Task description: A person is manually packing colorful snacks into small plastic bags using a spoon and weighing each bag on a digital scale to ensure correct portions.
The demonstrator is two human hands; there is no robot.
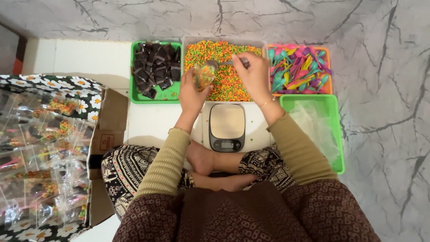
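At the bottom of the frame the person sits cross-legged on the floor, in a dark brown patterned garment and olive sleeves, with bare feet tucked in the lower middle. At the left edge a cardboard box [105, 134] stands open, and it is full of clear filled packets [40, 148] with colourful contents.

Just in front of the feet, in the centre of the frame, a small digital kitchen scale [227, 127] lies on the white surface; its steel plate is bare. To the right of it a green tray [333, 130] holds a pile of clear plastic bags [316, 127].

Above the scale, both hands are raised over the middle tray and are apart from each other. The left hand [191, 92] is closed around a small clear bag [204, 75], which is partly filled with orange and green candy pieces and stands open at the top. The right hand [255, 74] grips a small metal scoop [244, 62] near the mouth of the bag; the scoop bowl is hard to see.

At the upper part of the frame three trays stand side by side. The left green tray [154, 96] holds dark chocolate pieces [154, 67]. The middle clear tray [224, 39] is full of orange and green candy pieces [226, 83]. The right orange tray [329, 71] holds small plastic spoons [298, 69] in pink, teal, yellow and purple.
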